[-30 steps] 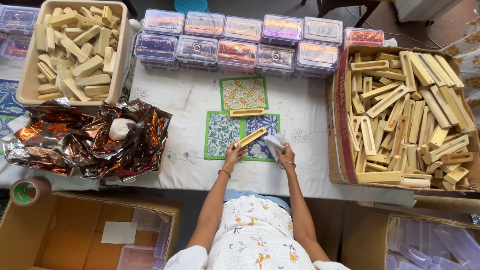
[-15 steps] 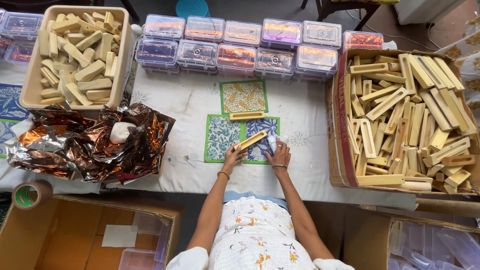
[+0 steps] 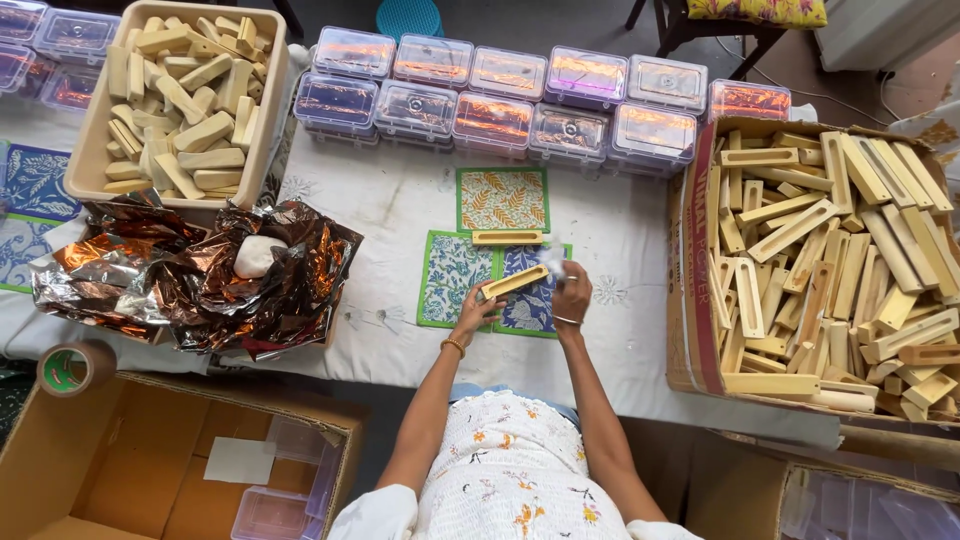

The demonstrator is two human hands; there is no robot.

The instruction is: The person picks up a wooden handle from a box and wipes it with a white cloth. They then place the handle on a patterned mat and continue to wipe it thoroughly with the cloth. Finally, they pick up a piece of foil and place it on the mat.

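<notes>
Hands worked over the blue patterned square cloth (image 3: 524, 300): left hand (image 3: 478, 313) gripped a slotted pale wooden block (image 3: 513, 283), right hand (image 3: 570, 292) pinched a small white wad (image 3: 551, 257).

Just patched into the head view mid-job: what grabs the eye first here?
At centre, the left hand holds a slotted wooden piece over patterned cloth squares, while the right hand pinches something small and pale. Right, a cardboard box brims with similar wooden pieces; left, crumpled copper foil lies below a tray of pale blocks.

Both arms extended; hands: left (image 3: 478, 308), right (image 3: 571, 294), fingers curled.
</notes>
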